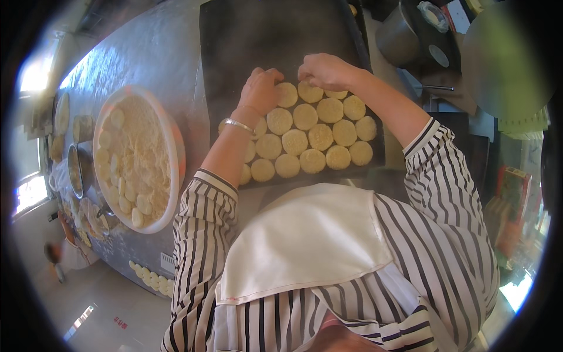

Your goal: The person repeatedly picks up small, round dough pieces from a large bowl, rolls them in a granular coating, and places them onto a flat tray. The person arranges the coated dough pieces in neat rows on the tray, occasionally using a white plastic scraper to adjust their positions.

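Note:
Rows of round, flat dough cakes [295, 141] with a crumbly pale-yellow coating lie close together on a dark baking tray [264, 39], at its near end. My left hand [262, 90], with a silver bangle on the wrist, bends its fingers at the left edge of a cake [288, 95] in the farthest row. Over the back of the neighbouring cake [311, 92] is my right hand [325, 71], fingers curled down. The fingertips of both hands are partly hidden, so any grip on these cakes cannot be made out. My left forearm covers some cakes at the left.
Left of the tray, a large plastic basin [176, 176] holds crumbly coating and several pale dough pieces [125, 204] on the metal table [145, 44]. More dough pieces [151, 278] line the table's near edge. A metal pot [396, 33] stands right; another person [74, 255] is at far left.

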The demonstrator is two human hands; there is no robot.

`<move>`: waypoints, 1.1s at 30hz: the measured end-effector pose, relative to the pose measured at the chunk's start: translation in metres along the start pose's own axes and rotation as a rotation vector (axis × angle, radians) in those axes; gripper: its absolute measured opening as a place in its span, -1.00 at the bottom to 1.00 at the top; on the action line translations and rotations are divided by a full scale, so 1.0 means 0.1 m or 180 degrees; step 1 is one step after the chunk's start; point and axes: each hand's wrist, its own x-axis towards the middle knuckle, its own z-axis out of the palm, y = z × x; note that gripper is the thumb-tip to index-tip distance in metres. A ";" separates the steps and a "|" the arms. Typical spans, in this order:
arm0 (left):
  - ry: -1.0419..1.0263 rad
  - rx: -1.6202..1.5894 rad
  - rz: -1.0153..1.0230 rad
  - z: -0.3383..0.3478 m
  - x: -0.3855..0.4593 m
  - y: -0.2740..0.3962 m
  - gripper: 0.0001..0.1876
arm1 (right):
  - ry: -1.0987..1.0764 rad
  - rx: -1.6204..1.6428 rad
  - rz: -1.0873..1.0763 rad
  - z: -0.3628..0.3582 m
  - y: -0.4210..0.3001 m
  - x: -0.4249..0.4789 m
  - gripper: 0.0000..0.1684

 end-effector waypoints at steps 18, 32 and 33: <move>0.0402 -0.1826 -0.0049 -1.28 -1.48 -0.15 -0.76 | 0.1532 0.0230 0.0043 -0.31 -0.70 -0.03 -0.69; 0.2159 0.0351 -0.1505 -2.95 -2.69 -2.84 -0.70 | 0.1044 0.0083 -0.1882 -0.35 -3.43 2.15 -0.54; 0.2049 0.0337 -0.1494 -3.01 -2.52 -2.95 -0.69 | 0.0936 -0.0040 -0.1774 -0.31 -3.48 2.37 -0.50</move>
